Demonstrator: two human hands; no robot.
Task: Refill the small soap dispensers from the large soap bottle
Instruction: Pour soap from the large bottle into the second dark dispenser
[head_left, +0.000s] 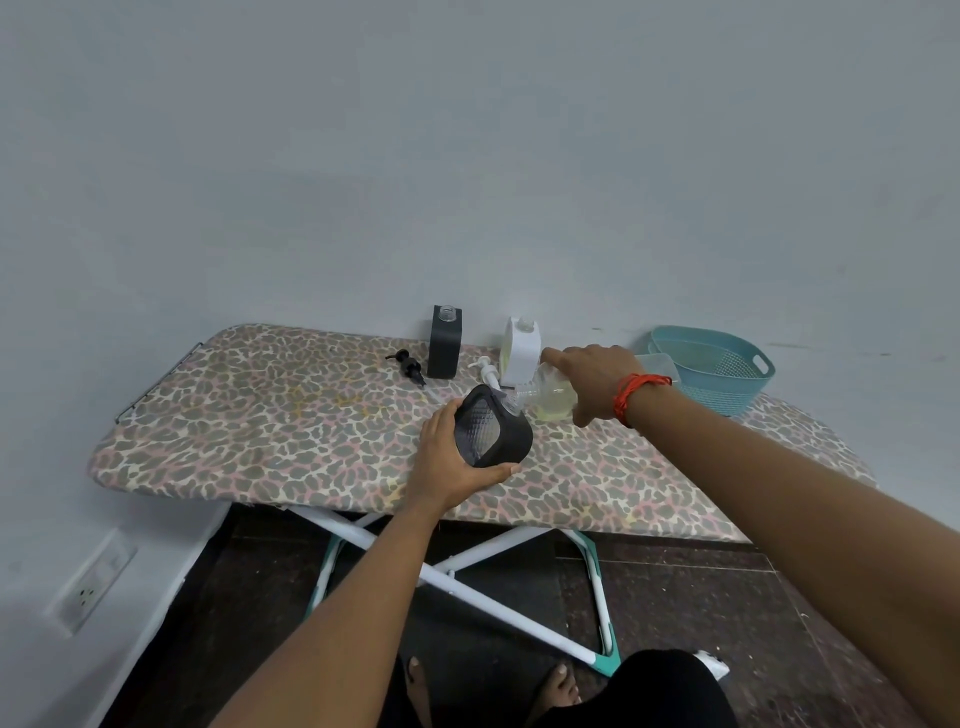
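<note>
Behind both hands (457, 457) (592, 379), two uncapped dispensers (444, 343) (521, 348) stand near pumps (410, 366).

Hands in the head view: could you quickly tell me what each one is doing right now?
Left hand: closed around the tilted black dispenser.
Right hand: closed on the tipped large soap bottle.

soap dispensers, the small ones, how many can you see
3: a dark dispenser tilted in the left hand, a dark one upright by the wall, and a white one beside it. None seems hidden.
</note>
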